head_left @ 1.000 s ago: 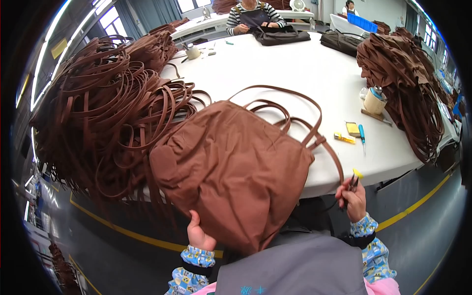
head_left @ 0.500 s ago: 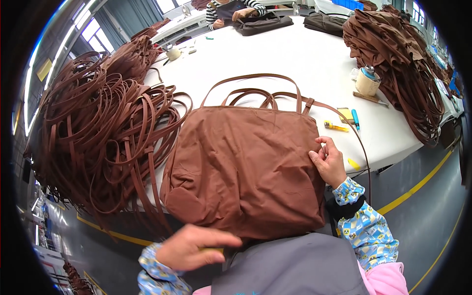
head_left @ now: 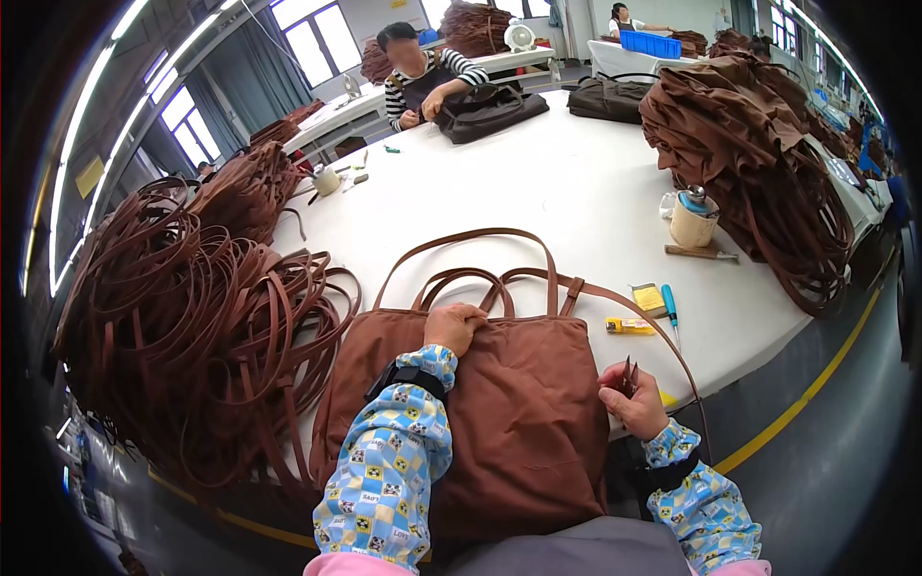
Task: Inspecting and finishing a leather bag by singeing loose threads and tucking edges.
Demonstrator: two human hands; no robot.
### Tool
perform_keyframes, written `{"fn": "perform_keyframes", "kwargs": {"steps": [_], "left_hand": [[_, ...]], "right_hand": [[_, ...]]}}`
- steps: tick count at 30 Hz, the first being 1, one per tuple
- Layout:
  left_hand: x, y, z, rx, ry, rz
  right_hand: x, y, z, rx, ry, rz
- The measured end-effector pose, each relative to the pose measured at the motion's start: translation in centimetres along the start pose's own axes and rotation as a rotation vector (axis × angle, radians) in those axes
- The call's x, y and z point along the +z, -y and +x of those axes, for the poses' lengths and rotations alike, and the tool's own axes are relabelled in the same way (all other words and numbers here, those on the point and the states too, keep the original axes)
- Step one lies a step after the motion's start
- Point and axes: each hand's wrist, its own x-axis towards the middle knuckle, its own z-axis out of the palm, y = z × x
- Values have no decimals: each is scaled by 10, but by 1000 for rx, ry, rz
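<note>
A brown fabric tote bag (head_left: pixel 538 413) lies on the near side of the white table, its strap handles (head_left: pixel 465 234) fanned out beyond the top edge. My left hand (head_left: pixel 453 328) is closed on that top edge near its middle, with the fingertips partly hidden. Beside the bag's right edge, my right hand (head_left: pixel 638 408) holds small thread snips (head_left: pixel 629 372), blade tips pointing up and away.
Heaped brown straps (head_left: pixel 192 355) fill the left side; folded brown bags (head_left: pixel 730 125) are piled right. A yellow lighter (head_left: pixel 629 326), blue-handled screwdriver (head_left: pixel 670 305) and glue pot (head_left: pixel 693 221) stand right of the bag. Across the table (head_left: pixel 461 187), a person (head_left: pixel 423 82) handles a black bag.
My left hand has moved from below the bag's near edge up to its top edge and taken hold there. The view has tilted up; the snips show more clearly in my right hand.
</note>
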Motion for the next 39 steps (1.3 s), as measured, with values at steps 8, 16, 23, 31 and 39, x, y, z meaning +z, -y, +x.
{"fn": "perform_keyframes", "kwargs": {"steps": [8,16,23,31,39], "left_hand": [[-118,-52,-46,184,-322,-73],[-266,-41,-295,-1043,74,247],[-212,-74,-151,-465,286,-215],[-16,-64,50,42,539,390],[11,-61,34,174,234,734]], "right_hand": [[-6,7,-3,42,-1,82],[-8,12,-6,93,50,78],[-12,6,1,124,47,103],[-6,-7,1,-18,-23,3],[-3,-27,9,-193,78,76]]}}
